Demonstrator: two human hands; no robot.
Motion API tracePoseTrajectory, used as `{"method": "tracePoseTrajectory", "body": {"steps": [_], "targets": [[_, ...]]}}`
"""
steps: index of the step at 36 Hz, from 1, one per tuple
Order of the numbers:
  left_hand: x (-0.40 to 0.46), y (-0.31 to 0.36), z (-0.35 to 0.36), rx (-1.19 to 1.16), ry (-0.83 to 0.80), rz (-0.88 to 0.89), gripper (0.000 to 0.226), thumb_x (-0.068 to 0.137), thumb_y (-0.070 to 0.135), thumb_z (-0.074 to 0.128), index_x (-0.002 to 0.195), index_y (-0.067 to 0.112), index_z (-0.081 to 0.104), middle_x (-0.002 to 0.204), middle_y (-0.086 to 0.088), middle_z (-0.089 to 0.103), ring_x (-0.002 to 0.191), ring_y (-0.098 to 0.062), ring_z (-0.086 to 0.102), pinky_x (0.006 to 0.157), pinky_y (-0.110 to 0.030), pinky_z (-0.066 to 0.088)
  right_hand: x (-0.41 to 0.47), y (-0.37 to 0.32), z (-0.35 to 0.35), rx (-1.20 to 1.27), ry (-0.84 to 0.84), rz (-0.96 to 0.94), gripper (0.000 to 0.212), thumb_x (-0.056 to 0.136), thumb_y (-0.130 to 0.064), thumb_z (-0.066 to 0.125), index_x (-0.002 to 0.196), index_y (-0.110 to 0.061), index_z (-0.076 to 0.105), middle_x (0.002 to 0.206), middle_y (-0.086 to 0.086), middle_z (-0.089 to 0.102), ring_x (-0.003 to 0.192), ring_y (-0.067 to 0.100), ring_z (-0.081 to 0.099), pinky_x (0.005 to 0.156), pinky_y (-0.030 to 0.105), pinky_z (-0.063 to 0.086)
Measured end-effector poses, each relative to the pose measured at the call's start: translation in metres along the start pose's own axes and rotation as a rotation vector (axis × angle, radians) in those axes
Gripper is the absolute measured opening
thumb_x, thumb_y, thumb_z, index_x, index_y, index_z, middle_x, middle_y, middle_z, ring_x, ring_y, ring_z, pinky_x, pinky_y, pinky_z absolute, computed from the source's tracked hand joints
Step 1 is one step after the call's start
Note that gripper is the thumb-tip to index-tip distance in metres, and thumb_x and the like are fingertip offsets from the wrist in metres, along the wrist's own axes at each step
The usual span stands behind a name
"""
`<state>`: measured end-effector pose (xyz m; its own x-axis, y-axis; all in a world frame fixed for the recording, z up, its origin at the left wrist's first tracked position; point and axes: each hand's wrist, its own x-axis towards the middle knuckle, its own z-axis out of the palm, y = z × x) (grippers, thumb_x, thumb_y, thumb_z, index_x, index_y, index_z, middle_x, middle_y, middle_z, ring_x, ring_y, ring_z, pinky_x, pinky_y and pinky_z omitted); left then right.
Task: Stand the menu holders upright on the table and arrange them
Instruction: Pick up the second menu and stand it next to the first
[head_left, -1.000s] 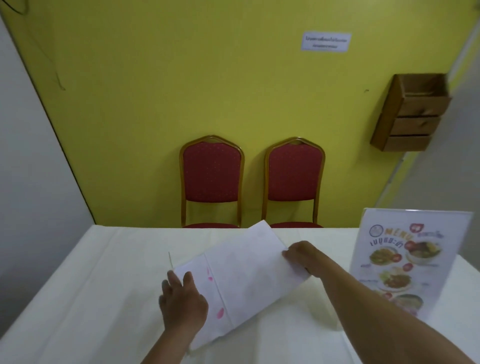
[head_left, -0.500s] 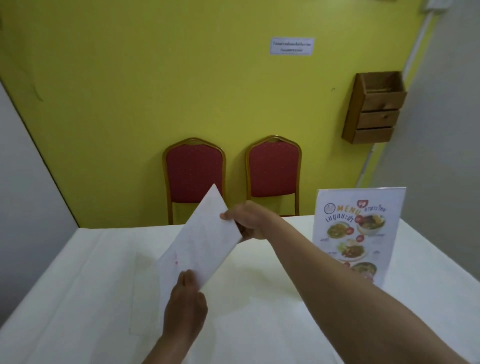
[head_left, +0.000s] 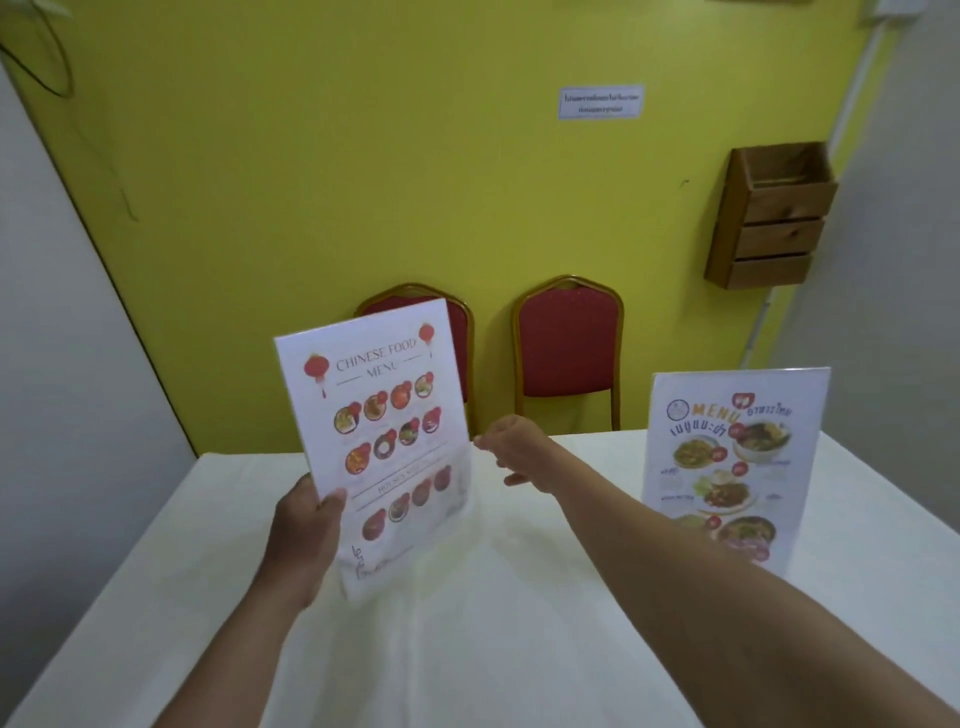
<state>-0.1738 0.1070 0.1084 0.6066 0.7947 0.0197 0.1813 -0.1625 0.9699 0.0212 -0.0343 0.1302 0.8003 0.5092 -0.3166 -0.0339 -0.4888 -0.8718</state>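
Note:
A clear menu holder with a Chinese food menu (head_left: 382, 436) is upright and a little tilted over the white table (head_left: 467, 649), its printed side facing me. My left hand (head_left: 306, 535) grips its lower left edge. At the sheet's right edge hovers my right hand (head_left: 511, 449), fingers loosely apart; whether they touch the sheet is unclear. A second menu holder with a Thai food menu (head_left: 727, 462) stands upright on the table at the right.
Two red chairs (head_left: 569, 343) stand behind the table against a yellow wall. A wooden wall rack (head_left: 769, 218) hangs at the upper right. A grey wall runs along the left side.
The Chinese menu holder went from lying face down on the table to upright and facing me. My right hand has let go of its top corner and drawn back to its right edge.

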Motion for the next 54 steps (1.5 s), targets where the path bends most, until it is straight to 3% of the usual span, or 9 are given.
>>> {"method": "tracePoseTrajectory", "body": {"steps": [7,11,18,22,27,33,44,49,54], "targets": [[0.003,0.002,0.018,-0.178,-0.239,-0.075,0.028,0.091,0.001,0.049,0.101,0.018,0.068,0.108,-0.010,0.072,0.096,-0.034,0.069,0.088,-0.051,0.054,-0.010,0.025,-0.025,0.001,-0.040,-0.008,0.029,0.092,-0.014,0.055,0.120,-0.011,0.056,0.122,0.008,0.062,0.110,0.030,0.057,0.093,0.047,0.048],[0.008,-0.007,0.031,-0.236,-0.303,-0.099,0.029,0.089,0.001,0.050,0.096,0.021,0.070,0.101,-0.006,0.076,0.091,-0.031,0.072,0.077,-0.045,0.057,-0.018,0.037,-0.040,0.052,-0.002,-0.030,0.023,0.094,-0.005,0.051,0.116,-0.005,0.059,0.122,0.016,0.064,0.109,0.035,0.062,0.097,0.052,0.051],[0.013,-0.019,0.051,0.034,-0.270,0.004,0.020,0.079,0.019,0.058,0.098,0.019,0.064,0.103,-0.009,0.071,0.090,-0.034,0.069,0.078,-0.058,0.058,-0.030,0.063,-0.052,0.062,0.166,-0.051,0.019,0.090,-0.001,0.051,0.076,-0.011,0.060,0.102,0.016,0.062,0.102,0.043,0.064,0.084,0.054,0.057],[0.011,-0.020,0.066,0.153,-0.175,0.060,0.016,0.083,0.012,0.057,0.098,0.012,0.063,0.097,-0.011,0.070,0.086,-0.036,0.066,0.072,-0.055,0.058,-0.039,0.083,-0.051,0.103,0.203,-0.047,0.009,0.090,-0.002,0.052,0.087,-0.002,0.061,0.102,0.018,0.064,0.100,0.042,0.065,0.083,0.055,0.057],[0.006,-0.022,0.084,0.215,-0.096,0.111,0.009,0.081,0.011,0.060,0.091,0.011,0.059,0.090,-0.010,0.069,0.077,-0.032,0.064,0.060,-0.036,0.052,-0.047,0.101,-0.058,0.025,0.256,-0.049,0.007,0.090,-0.010,0.055,0.086,-0.009,0.060,0.103,0.018,0.068,0.098,0.040,0.066,0.076,0.044,0.055],[-0.003,-0.027,0.104,0.232,-0.100,0.134,0.003,0.084,0.012,0.060,0.087,0.011,0.058,0.089,-0.006,0.066,0.072,-0.023,0.062,0.050,-0.024,0.043,-0.048,0.118,-0.072,0.047,0.283,-0.024,0.009,0.089,-0.010,0.056,0.085,-0.004,0.062,0.106,0.025,0.067,0.098,0.042,0.066,0.077,0.057,0.058],[-0.010,-0.039,0.108,0.274,-0.070,0.109,0.008,0.084,0.011,0.060,0.090,0.015,0.057,0.090,-0.007,0.064,0.073,-0.023,0.060,0.048,-0.022,0.040,-0.040,0.132,-0.065,-0.030,0.329,-0.090,0.016,0.087,-0.011,0.058,0.072,-0.010,0.061,0.092,0.015,0.071,0.087,0.035,0.067,0.078,0.051,0.058],[-0.010,-0.038,0.103,0.292,-0.053,0.105,0.008,0.084,0.011,0.060,0.091,0.015,0.057,0.092,-0.008,0.066,0.075,-0.027,0.061,0.049,-0.022,0.040,-0.042,0.133,-0.059,-0.028,0.311,-0.087,0.013,0.087,-0.012,0.057,0.087,-0.001,0.064,0.098,0.016,0.070,0.092,0.035,0.066,0.079,0.051,0.058],[-0.014,-0.036,0.102,0.328,-0.058,0.070,0.009,0.085,0.013,0.058,0.094,0.015,0.057,0.094,-0.010,0.067,0.072,-0.025,0.060,0.049,-0.023,0.040,-0.048,0.137,-0.056,-0.037,0.287,-0.082,0.006,0.090,-0.017,0.056,0.087,-0.016,0.061,0.094,0.003,0.067,0.089,0.026,0.065,0.077,0.039,0.058]]}}
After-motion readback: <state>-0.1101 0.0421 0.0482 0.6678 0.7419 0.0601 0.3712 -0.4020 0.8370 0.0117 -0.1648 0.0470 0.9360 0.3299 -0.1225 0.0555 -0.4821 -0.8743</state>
